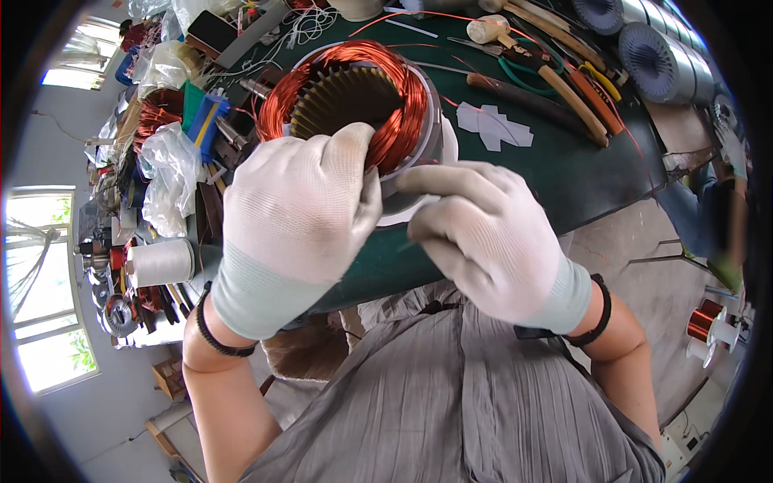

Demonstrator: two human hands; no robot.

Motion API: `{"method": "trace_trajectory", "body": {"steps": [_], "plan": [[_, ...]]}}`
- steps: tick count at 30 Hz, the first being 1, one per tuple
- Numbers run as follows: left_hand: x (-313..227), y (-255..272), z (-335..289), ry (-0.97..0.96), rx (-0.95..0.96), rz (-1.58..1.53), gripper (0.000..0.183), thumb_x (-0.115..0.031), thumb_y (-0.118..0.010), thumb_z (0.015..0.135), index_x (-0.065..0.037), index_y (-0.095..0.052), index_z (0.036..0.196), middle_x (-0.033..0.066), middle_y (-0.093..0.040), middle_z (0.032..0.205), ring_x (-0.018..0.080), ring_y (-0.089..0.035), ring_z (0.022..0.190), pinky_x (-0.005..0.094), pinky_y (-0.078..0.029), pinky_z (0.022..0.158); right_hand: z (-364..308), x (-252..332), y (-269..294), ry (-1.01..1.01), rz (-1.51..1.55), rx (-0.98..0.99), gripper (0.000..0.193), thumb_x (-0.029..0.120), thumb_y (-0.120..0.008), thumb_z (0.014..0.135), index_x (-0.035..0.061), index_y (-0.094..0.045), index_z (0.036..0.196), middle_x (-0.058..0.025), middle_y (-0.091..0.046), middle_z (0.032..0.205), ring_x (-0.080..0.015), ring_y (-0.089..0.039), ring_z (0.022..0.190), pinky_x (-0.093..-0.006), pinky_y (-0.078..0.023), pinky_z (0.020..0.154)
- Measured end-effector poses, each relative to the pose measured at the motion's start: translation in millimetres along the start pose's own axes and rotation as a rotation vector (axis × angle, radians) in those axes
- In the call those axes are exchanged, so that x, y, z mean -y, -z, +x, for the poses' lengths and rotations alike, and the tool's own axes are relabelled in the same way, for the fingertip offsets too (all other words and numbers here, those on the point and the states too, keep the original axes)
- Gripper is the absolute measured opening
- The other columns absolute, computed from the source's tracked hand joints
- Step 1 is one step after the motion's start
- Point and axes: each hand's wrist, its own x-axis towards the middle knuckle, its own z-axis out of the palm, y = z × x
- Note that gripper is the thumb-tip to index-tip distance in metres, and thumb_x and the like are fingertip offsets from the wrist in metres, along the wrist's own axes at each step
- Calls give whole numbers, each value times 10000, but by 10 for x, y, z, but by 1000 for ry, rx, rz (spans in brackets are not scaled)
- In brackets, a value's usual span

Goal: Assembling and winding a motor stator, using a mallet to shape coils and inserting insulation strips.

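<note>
A motor stator [435, 105] stands on the green table, with orange-red copper winding [278, 92] bulging round its open end and yellowish slot liners [330, 87] inside the ring. My gloved left hand [298, 201] is closed at the near edge of the winding, thumb and fingers pressed against the wires. Just right of it, beside the stator's near rim, my gloved right hand [495, 241] has its fingers curled in. Whatever its fingertips hold is hidden and slightly blurred. Both gloves are white with pale green cuffs.
White paper pieces [493, 127] lie right of the stator. Beyond them are a mallet [489, 30], wooden-handled tools [573, 105] and metal stator cores [656, 64]. On the left are a plastic bag [173, 173] and a white thread spool [161, 262]. Another person [708, 217] is at far right.
</note>
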Motion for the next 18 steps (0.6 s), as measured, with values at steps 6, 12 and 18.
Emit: {"method": "trace_trajectory", "body": {"steps": [6, 12, 18], "plan": [[-61, -126, 128, 113, -38, -10, 320, -140, -755, 818, -31, -623, 1087, 89, -641, 765, 284, -654, 704, 395, -521, 661, -6, -131, 66, -163, 51, -181, 187, -42, -678, 818, 6, -705, 997, -135, -682, 1075, -274, -676, 910, -361, -545, 824], [238, 102, 73, 164, -9, -269, 208, -140, -657, 930, -21, -754, 1070, 163, -733, 984, 368, -675, 1067, 417, -496, 1007, 175, -156, 168, -525, 147, -358, 102, 34, -671, 923, -12, -689, 1013, -70, -699, 865, -126, -650, 753, -260, -525, 713], [526, 92, 301, 305, 58, -459, 250, -190, -603, 988, -13, -745, 1093, 109, -740, 996, 169, -709, 958, 305, -530, 893, 370, -256, 103, -426, -49, -405, 112, 81, -712, 899, -3, -638, 905, -80, -667, 754, -148, -627, 657, -281, -528, 660]]}}
